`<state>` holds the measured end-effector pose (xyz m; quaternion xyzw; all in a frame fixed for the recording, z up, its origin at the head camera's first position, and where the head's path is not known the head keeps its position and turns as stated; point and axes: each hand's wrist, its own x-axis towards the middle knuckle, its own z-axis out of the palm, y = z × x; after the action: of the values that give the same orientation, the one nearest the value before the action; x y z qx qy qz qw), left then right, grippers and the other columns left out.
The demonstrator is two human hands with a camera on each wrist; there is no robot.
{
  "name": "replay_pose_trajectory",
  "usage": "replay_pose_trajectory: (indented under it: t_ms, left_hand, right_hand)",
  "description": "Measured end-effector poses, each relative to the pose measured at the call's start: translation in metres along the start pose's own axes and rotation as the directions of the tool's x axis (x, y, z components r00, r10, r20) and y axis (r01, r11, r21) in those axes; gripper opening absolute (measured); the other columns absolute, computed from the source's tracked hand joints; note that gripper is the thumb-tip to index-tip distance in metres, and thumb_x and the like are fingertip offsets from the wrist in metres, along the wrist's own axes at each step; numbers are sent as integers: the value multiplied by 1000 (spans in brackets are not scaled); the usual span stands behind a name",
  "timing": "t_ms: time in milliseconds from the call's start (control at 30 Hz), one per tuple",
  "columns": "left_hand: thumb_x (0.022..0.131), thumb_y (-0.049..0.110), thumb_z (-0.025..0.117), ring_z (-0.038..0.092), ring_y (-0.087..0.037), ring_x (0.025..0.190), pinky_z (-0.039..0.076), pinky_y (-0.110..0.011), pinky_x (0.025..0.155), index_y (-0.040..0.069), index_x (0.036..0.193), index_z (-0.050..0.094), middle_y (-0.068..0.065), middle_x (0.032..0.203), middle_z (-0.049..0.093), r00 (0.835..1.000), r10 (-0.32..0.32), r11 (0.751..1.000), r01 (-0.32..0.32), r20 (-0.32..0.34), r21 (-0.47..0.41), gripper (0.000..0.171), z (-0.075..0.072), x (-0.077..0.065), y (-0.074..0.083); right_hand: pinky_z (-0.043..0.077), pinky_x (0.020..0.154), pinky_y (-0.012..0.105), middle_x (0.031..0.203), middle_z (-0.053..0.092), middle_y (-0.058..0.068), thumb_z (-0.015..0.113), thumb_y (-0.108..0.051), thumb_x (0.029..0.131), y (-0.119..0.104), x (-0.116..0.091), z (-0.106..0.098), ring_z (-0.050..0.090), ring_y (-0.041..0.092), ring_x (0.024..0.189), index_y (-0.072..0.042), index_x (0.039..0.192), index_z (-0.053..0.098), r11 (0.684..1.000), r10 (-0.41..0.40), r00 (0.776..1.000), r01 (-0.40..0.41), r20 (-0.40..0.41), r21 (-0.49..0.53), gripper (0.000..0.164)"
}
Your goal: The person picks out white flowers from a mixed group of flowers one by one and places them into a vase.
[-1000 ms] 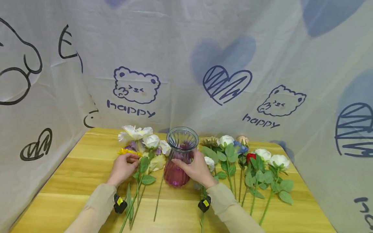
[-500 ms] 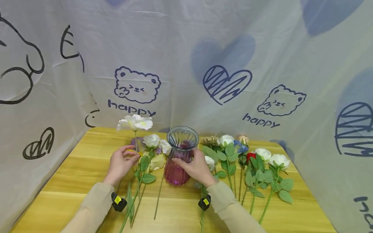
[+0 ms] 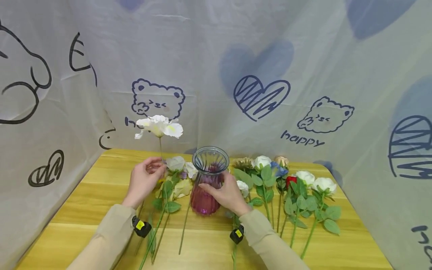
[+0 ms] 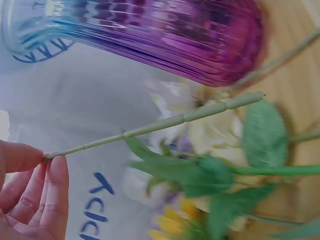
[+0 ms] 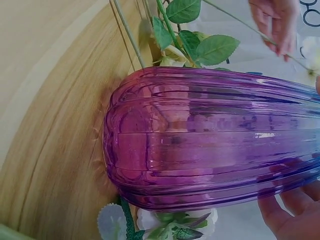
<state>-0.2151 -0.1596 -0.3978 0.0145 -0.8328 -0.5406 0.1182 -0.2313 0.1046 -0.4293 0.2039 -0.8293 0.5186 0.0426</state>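
Observation:
My left hand (image 3: pixel 144 180) pinches the thin stem of a white artificial flower (image 3: pixel 158 126), holding it upright above the left-hand flowers. In the left wrist view the green stem (image 4: pixel 170 121) runs from thumb and fingertips to a cut lower end, beside the vase. A ribbed glass vase (image 3: pixel 205 195), clear blue at the rim and pink-purple below, stands on the table. Around its right side my right hand (image 3: pixel 229 194) holds it, thumb across the front. Through the glass in the right wrist view, the vase (image 5: pixel 200 135) shows no stems inside.
Left of the vase lie white roses (image 3: pixel 175 164), a cream flower (image 3: pixel 183 188) and a yellow flower (image 4: pixel 175 220). To the right lie more roses, including a red rose (image 3: pixel 290 182) and a blue flower (image 3: pixel 278 170). A printed cloth (image 3: pixel 209 67) hangs behind the wooden table (image 3: pixel 81 217).
The white flower has risen from among the left-hand flowers, lifted by my left hand, which has also moved up slightly. My right hand and the vase have stayed in place.

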Motion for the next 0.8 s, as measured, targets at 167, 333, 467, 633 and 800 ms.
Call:
replay_pose_trajectory:
  t_ms: [167,333,467,633,800]
  left_hand:
    - [99,14,61,68,-11,90,60,-21,63,2,135,59,-20,122,66,999,39,997,-40,-12,-62,37,-3,8,25]
    - [98,13,62,64,2,84,58,-15,67,2,134,59,-19,121,66,991,121,985,-126,-50,-113,38,-5,21,57]
    - [97,9,63,66,0,81,58,-12,72,0,130,62,-20,115,67,971,217,962,-231,-104,-148,34,-6,31,86]
    - [96,9,64,68,0,79,59,-14,70,0,127,64,-15,109,68,930,324,919,-352,-172,-177,32,-8,39,125]
    - [96,5,64,67,2,79,61,-18,74,-2,125,63,-8,102,67,885,412,855,-457,-217,-243,30,-1,39,156]
  right_hand:
    - [57,100,43,125,70,7,80,-33,86,-1,0,0,68,24,116,-13,131,59,1000,1,1000,-1,3,1,54]
    - [57,100,42,125,71,7,80,-32,86,0,0,0,68,23,115,-12,131,60,1000,1,1000,-1,2,3,53]
    - [57,99,40,124,71,6,80,-33,86,1,0,0,68,21,114,-13,130,60,1000,-4,1000,4,4,4,53]
    - [58,97,41,123,71,5,80,-35,86,2,0,0,69,21,112,-13,131,60,1000,-7,1000,7,-1,-2,53]
    - [57,98,40,122,72,6,80,-35,86,2,0,0,69,21,112,-12,130,61,1000,-1,1000,1,-5,-8,53]
